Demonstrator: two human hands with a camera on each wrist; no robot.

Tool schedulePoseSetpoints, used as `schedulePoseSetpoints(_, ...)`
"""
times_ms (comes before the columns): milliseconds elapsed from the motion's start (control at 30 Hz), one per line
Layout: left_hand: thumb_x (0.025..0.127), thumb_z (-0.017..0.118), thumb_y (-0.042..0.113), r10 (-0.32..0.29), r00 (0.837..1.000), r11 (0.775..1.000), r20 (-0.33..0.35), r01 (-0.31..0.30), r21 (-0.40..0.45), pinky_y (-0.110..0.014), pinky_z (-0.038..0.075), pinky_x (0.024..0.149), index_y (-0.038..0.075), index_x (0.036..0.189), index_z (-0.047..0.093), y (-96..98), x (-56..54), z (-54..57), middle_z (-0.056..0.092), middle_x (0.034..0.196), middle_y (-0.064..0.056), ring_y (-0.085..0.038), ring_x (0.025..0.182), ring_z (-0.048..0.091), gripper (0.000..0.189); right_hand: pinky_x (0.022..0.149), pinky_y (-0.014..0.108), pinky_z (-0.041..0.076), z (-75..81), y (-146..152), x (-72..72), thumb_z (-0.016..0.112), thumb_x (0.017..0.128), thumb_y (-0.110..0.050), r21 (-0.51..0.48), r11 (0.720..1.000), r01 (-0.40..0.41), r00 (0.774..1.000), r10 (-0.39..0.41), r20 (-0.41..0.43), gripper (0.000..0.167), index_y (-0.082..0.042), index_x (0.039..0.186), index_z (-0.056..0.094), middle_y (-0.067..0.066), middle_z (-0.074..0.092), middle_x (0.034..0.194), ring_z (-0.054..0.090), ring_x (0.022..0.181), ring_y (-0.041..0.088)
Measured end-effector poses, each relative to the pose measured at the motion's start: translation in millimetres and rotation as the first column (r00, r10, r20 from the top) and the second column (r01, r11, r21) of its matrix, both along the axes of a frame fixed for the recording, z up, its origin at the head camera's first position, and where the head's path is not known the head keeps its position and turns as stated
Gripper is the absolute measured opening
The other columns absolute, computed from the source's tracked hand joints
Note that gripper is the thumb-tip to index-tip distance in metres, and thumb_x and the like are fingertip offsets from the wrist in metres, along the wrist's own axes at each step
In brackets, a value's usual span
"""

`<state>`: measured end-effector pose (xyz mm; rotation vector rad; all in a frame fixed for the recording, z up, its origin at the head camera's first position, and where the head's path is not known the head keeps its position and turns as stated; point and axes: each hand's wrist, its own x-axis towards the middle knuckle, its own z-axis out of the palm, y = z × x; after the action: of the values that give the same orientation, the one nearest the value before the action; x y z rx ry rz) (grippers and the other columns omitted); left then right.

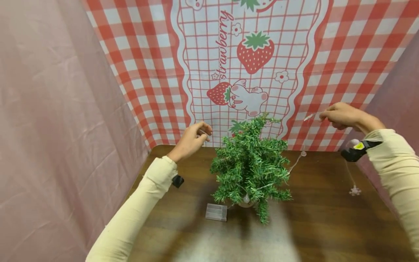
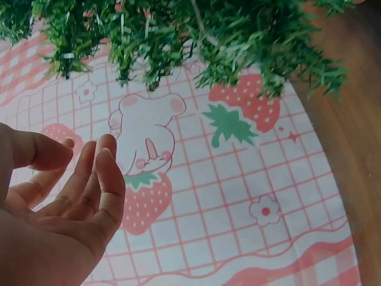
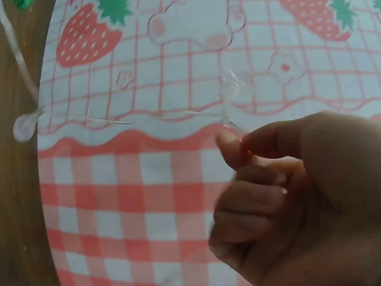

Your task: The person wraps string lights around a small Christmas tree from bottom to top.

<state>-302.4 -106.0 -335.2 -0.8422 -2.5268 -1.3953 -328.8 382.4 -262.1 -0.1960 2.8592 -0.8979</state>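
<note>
A small green artificial Christmas tree [image 1: 250,160] stands upright on the wooden table. A clear string light [image 1: 296,163] runs from its lower branches up to my right hand [image 1: 343,115], which pinches the wire between thumb and forefinger. In the right wrist view the wire [image 3: 131,121] stretches left from the fingertips to a small bulb [image 3: 25,127]. Below the right wrist dangles a pale snowflake-shaped light [image 1: 354,190]. My left hand [image 1: 193,140] hovers left of the treetop, fingers loosely bent, with nothing between them in the left wrist view.
A clear battery box [image 1: 216,212] lies on the table [image 1: 183,233] in front of the tree, to the left. Another bulb [image 1: 246,198] hangs at the tree's lower front. Behind stands a red-and-white strawberry-print cloth [image 1: 157,72], with a pink curtain [image 1: 49,109] at the left.
</note>
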Motion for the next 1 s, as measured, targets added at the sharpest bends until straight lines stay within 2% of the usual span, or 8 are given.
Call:
schedulePoseSetpoints(67, 0.098, 0.043, -0.002, -0.001, 1.0, 1.0, -0.009, 0.001, -0.001, -0.037, 0.053, 0.066, 0.004, 0.116, 0.061, 2.9, -3.8, 2.5, 0.064, 0.115, -0.018, -0.03, 0.096, 0.065, 0.026, 0.048, 0.027, 0.037, 4.4, -6.3, 0.3, 0.038, 0.106, -0.023, -0.032, 0.999, -0.041, 0.998, 0.042, 0.04, 0.041, 0.011, 0.113, 0.059, -0.002, 0.034, 0.056, 0.031, 0.05, 0.01)
schedulePoseSetpoints(133, 0.098, 0.043, -0.002, -0.001, 1.0, 1.0, -0.018, 0.001, -0.002, -0.037, 0.053, 0.066, 0.004, 0.117, 0.061, 6.1, -7.7, 4.9, 0.064, 0.115, -0.017, -0.028, 0.096, 0.065, 0.027, 0.05, 0.029, 0.039, 8.5, -11.9, 1.0, 0.036, 0.107, -0.021, -0.053, 0.997, -0.05, 0.998, 0.052, 0.034, 0.038, 0.008, 0.109, 0.06, 0.001, 0.038, 0.061, 0.035, 0.053, 0.012)
schedulePoseSetpoints(267, 0.1, 0.043, 0.001, -0.011, 1.0, 1.0, -0.01, 0.012, 0.015, -0.037, 0.053, 0.071, 0.005, 0.118, 0.06, 12.3, -16.0, 11.0, 0.064, 0.115, -0.013, -0.026, 0.098, 0.065, 0.025, 0.057, 0.033, 0.053, 14.0, -21.9, -0.8, 0.036, 0.108, -0.02, -0.091, 0.995, -0.045, 0.998, 0.04, -0.053, 0.04, 0.013, 0.119, 0.057, 0.007, 0.057, 0.076, 0.056, 0.061, 0.016)
schedulePoseSetpoints(400, 0.103, 0.043, 0.005, -0.056, 0.997, 0.993, 0.05, 0.05, 0.109, -0.043, 0.054, 0.081, 0.0, 0.122, 0.058, 18.7, -26.3, 21.8, 0.063, 0.117, -0.013, -0.033, 0.105, 0.063, 0.025, 0.058, 0.038, 0.059, 17.9, -30.6, -2.6, 0.038, 0.108, -0.018, -0.117, 0.991, -0.057, 0.988, 0.039, -0.149, 0.043, 0.014, 0.136, 0.045, 0.011, 0.068, 0.084, 0.069, 0.065, 0.023)
schedulePoseSetpoints(600, 0.107, 0.045, 0.018, -0.096, 0.986, 0.974, 0.135, 0.066, 0.215, -0.041, 0.054, 0.089, 0.001, 0.131, 0.054, 30.9, -41.1, 44.0, 0.06, 0.124, -0.013, -0.033, 0.115, 0.059, 0.031, 0.053, 0.038, 0.059, 20.7, -43.2, -5.0, 0.038, 0.108, -0.017, -0.048, 0.996, -0.07, 0.951, 0.052, -0.304, 0.038, 0.009, 0.131, 0.054, 0.023, 0.071, 0.088, 0.069, 0.057, 0.027)
schedulePoseSetpoints(733, 0.107, 0.046, 0.024, -0.128, 0.98, 0.959, 0.154, 0.083, 0.269, -0.042, 0.053, 0.093, 0.003, 0.132, 0.053, 42.9, -49.2, 55.3, 0.059, 0.128, -0.015, -0.034, 0.118, 0.057, 0.033, 0.05, 0.037, 0.058, 20.2, -48.7, -8.0, 0.038, 0.107, -0.017, -0.007, 1.0, -0.028, 0.936, 0.024, -0.35, 0.036, 0.012, 0.123, 0.053, 0.026, 0.071, 0.088, 0.069, 0.055, 0.027)
schedulePoseSetpoints(867, 0.107, 0.046, 0.025, -0.146, 0.973, 0.956, 0.177, 0.093, 0.278, -0.046, 0.051, 0.097, 0.004, 0.131, 0.053, 51.6, -53.2, 55.6, 0.057, 0.13, -0.019, -0.033, 0.12, 0.057, 0.033, 0.047, 0.035, 0.057, 18.7, -55.6, -12.2, 0.037, 0.105, -0.016, 0.009, 1.0, 0.008, 0.919, -0.004, -0.395, 0.035, 0.014, 0.114, 0.053, 0.024, 0.071, 0.085, 0.069, 0.052, 0.027)
schedulePoseSetpoints(1000, 0.107, 0.046, 0.025, -0.152, 0.966, 0.958, 0.209, 0.092, 0.272, -0.048, 0.049, 0.099, 0.002, 0.133, 0.052, 57.4, -54.6, 50.8, 0.057, 0.131, -0.02, -0.034, 0.121, 0.057, 0.035, 0.045, 0.029, 0.055, 18.0, -65.4, -14.3, 0.039, 0.103, -0.017, -0.017, 0.999, 0.04, 0.873, -0.043, -0.485, 0.032, 0.009, 0.11, 0.055, 0.02, 0.072, 0.079, 0.066, 0.048, 0.021)
